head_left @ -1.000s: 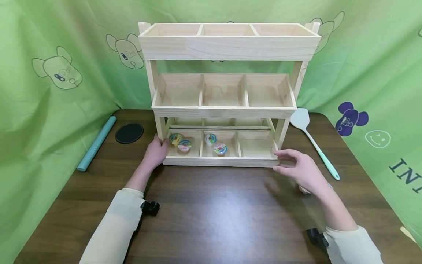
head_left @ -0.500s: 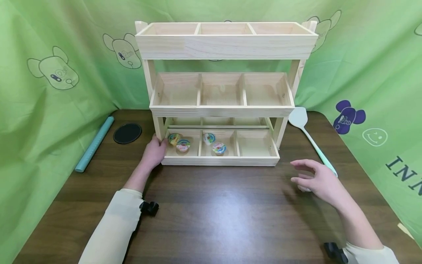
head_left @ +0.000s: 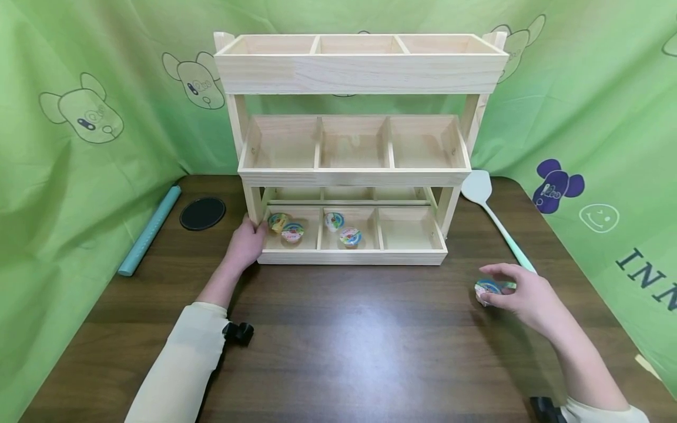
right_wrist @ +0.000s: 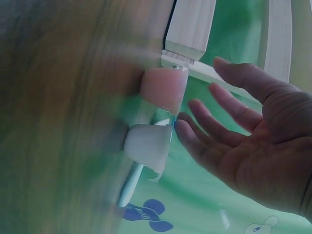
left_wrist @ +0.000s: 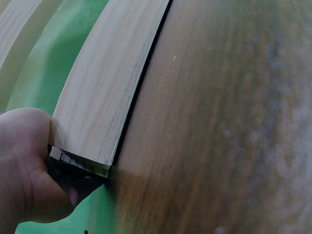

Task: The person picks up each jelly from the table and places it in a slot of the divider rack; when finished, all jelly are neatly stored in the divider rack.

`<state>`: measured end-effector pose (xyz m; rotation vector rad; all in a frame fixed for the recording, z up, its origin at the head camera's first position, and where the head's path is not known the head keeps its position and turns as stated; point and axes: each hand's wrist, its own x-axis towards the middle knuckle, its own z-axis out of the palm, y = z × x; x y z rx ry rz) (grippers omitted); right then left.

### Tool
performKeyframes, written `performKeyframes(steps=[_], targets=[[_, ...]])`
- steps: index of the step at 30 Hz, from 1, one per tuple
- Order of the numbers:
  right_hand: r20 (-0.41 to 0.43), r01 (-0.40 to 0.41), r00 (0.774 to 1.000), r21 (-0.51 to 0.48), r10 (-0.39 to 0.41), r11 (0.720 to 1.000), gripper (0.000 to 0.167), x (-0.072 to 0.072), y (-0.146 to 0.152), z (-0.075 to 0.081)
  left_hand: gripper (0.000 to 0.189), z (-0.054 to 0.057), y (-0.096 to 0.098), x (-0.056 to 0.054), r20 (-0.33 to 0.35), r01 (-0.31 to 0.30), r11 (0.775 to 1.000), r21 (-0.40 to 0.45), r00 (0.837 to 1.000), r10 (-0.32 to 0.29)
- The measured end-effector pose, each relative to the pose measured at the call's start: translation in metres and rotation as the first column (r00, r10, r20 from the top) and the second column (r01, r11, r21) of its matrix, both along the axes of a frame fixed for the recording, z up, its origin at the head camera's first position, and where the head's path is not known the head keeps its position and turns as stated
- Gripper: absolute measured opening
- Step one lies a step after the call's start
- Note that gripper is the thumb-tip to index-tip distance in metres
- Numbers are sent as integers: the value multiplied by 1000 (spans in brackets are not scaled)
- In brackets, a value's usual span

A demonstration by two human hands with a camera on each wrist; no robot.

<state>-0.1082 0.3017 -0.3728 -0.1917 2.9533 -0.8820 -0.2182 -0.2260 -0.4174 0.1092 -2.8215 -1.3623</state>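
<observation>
My left hand (head_left: 246,244) grips the lower left end of a pale three-tier wooden shelf (head_left: 351,258); in the left wrist view its fingers go behind the board's end, partly hidden. On the right of the table my right hand (head_left: 531,296) hovers over two jelly cups, fingers spread and a little bent. A pink jelly cup (right_wrist: 165,88) and a white jelly cup (right_wrist: 147,146) stand side by side, the fingertips close by their lids. In the shelf's bottom tier, two jelly cups (head_left: 292,232) lie in the left compartment and two more jelly cups (head_left: 350,237) in the middle one.
A mint-handled spatula (head_left: 508,235) with a pale blade lies right of the shelf, its handle end behind my right hand. At the left are a black round disc (head_left: 203,213) and a blue-green rod (head_left: 150,229). Green printed cloth (head_left: 106,176) hangs around the table.
My right hand has let go of the shelf's lower right corner and moved right and toward me, to the jelly cups. My left hand stays at the shelf's left end.
</observation>
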Motion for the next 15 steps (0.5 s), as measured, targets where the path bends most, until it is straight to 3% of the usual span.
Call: performKeyframes(steps=[6, 15], targets=[[27, -5, 1000, 16, 5, 1000, 53, -1, 0, -2, 55, 0, 0, 1, -5, 3, 1000, 3, 1000, -3], [37, -29, 999, -63, 31, 998, 52, 0, -8, -7, 55, -1, 0, 0, -15, 5, 1000, -1, 1000, -5]])
